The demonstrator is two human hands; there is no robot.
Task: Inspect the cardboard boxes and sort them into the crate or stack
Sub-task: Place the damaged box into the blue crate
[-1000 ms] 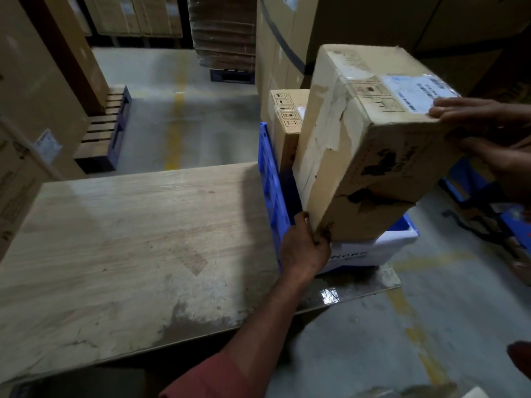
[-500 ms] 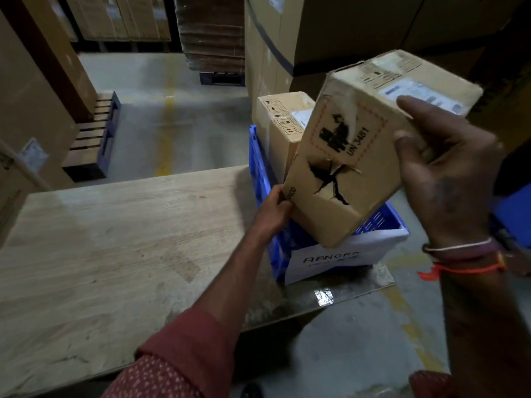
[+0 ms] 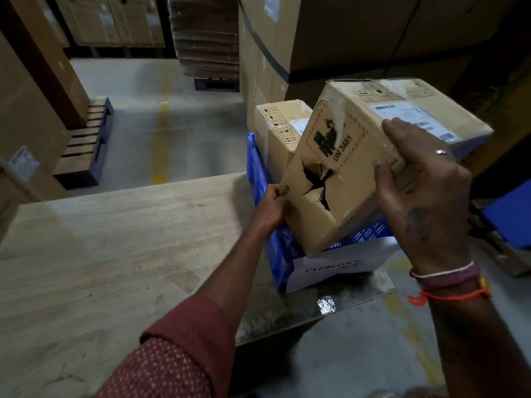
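A torn cardboard box (image 3: 342, 173) is held tilted in the air at the centre right of the frame, above a blue crate (image 3: 260, 179). The face turned to the camera has a ragged star-shaped hole below a red-bordered label reading UN 3481, and a white shipping label sits on its top side. The left hand (image 3: 273, 205) grips the box's lower left edge; the right hand (image 3: 422, 179) clasps its right side, thumb on the front face and fingers over the top. A second box (image 3: 275, 130) stands upright in the crate just behind the held one. The crate, with a white paper sign (image 3: 336, 267) on its near wall, rests at the right end of a wooden worktop (image 3: 115, 239). Large stacked cartons (image 3: 330, 33) fill the upper right, and a wooden pallet (image 3: 83, 145) lies on the floor at the left
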